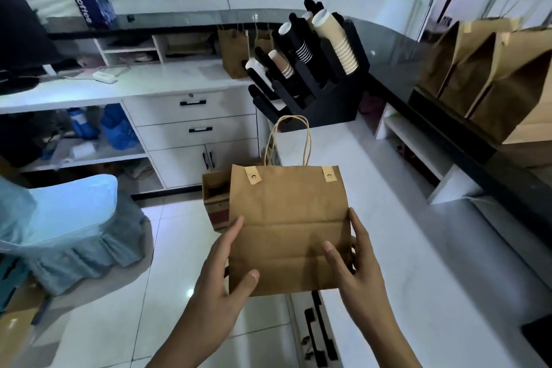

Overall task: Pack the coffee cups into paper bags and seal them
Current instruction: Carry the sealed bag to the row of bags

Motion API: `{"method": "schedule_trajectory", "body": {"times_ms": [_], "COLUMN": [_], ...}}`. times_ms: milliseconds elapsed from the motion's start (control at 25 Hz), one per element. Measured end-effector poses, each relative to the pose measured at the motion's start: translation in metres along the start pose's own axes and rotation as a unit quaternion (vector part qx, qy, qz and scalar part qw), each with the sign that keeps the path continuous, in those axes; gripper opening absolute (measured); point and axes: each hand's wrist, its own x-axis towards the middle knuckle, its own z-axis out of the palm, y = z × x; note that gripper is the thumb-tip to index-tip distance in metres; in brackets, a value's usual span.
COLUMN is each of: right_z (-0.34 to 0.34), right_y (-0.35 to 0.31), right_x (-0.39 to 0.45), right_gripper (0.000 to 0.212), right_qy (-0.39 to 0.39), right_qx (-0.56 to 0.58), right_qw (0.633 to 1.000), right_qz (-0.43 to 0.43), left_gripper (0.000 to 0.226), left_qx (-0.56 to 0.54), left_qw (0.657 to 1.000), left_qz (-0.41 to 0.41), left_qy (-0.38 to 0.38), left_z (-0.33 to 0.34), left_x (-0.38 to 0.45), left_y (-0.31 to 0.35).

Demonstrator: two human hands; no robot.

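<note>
A flat, folded brown paper bag [286, 218] with twisted paper handles is held up in front of me over the counter's edge. My left hand [230, 266] grips its lower left edge, thumb on the front. My right hand [352, 263] grips its lower right edge, thumb on the front and fingers behind. Stacks of paper coffee cups [337, 42] lie slanted in a black cup dispenser [325, 98] at the counter's far end.
The white counter [388, 218] runs along the right. Several sealed brown bags [493, 81] stand on the raised dark ledge at right. A cardboard box [215, 197] sits behind the bag, a covered chair [68, 218] at left, drawers [194, 128] beyond.
</note>
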Motion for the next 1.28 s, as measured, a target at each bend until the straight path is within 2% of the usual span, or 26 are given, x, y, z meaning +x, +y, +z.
{"method": "schedule_trajectory", "body": {"times_ms": [200, 320, 640, 840, 1040, 1280], "right_z": [-0.041, -0.074, -0.163, -0.221, -0.281, -0.357], "right_y": [-0.018, -0.03, -0.051, -0.075, -0.094, -0.102], "right_x": [0.071, 0.098, 0.114, 0.108, 0.106, 0.121], "right_gripper": [0.071, 0.073, 0.073, 0.07, 0.062, 0.068], "right_qy": [0.03, 0.08, 0.181, 0.27, 0.333, 0.4], "right_qx": [0.015, 0.004, -0.018, -0.035, -0.072, -0.098], "right_qw": [0.999, 0.996, 0.982, 0.961, 0.938, 0.911], "right_qz": [-0.018, -0.034, -0.045, -0.056, -0.062, -0.036], "left_gripper": [0.078, 0.078, 0.09, 0.081, 0.082, 0.084], "left_qx": [-0.014, -0.042, -0.104, -0.138, -0.164, -0.144], "left_qw": [0.999, 0.995, 0.978, 0.95, 0.919, 0.894], "left_qz": [0.034, 0.065, 0.115, 0.165, 0.206, 0.241], "left_qy": [-0.026, -0.056, -0.143, -0.228, -0.295, -0.35], "left_z": [0.038, 0.068, 0.152, 0.206, 0.253, 0.316], "left_x": [0.081, 0.117, 0.187, 0.207, 0.214, 0.218], "left_y": [0.029, 0.05, 0.099, 0.136, 0.167, 0.192]}}
